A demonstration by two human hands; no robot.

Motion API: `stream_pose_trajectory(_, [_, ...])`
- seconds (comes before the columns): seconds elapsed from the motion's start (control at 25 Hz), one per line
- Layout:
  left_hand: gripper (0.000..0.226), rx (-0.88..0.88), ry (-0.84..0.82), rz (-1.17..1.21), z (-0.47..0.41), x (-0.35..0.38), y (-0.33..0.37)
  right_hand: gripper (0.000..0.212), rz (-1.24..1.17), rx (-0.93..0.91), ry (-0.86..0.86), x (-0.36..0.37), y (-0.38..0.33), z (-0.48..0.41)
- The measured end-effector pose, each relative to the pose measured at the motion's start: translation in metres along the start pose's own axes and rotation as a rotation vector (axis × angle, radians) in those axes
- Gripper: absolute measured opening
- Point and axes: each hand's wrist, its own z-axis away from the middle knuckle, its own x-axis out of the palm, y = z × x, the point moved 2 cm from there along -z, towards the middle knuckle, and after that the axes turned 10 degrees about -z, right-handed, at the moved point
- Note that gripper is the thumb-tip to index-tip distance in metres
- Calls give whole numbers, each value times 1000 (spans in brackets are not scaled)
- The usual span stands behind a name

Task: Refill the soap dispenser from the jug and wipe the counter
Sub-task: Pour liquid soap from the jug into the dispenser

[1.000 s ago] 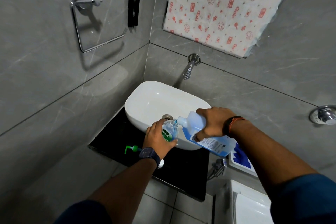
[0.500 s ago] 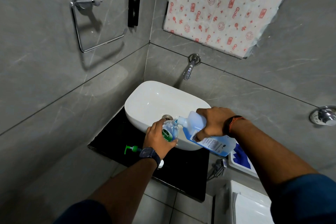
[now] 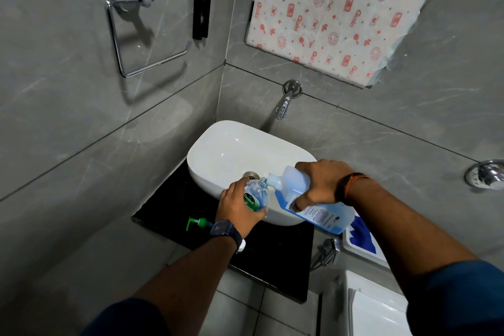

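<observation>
My left hand (image 3: 237, 204) grips a clear soap dispenser bottle (image 3: 257, 196) with a green label, its pump removed, held over the front rim of the white basin (image 3: 218, 155). My right hand (image 3: 317, 184) holds a translucent blue jug (image 3: 313, 206) tipped to the left, its white spout touching the bottle's open neck. The green pump head (image 3: 197, 222) lies on the black counter (image 3: 275, 256) to the left of my left wrist. A small white cap (image 3: 242, 245) peeks out beside the same wrist.
A chrome tap (image 3: 285, 105) juts from the grey tiled wall above the basin. A chrome towel ring (image 3: 141, 35) hangs on the left wall. A white tray with a blue cloth (image 3: 361, 236) sits right of the counter; a white toilet tank (image 3: 376, 311) is below.
</observation>
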Motion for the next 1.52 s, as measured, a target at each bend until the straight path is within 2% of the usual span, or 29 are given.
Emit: stream_pose_trajectory(1.52, [82,-4,-18,-15,2,-2,-1,63,0,0,4,-2,-5,7])
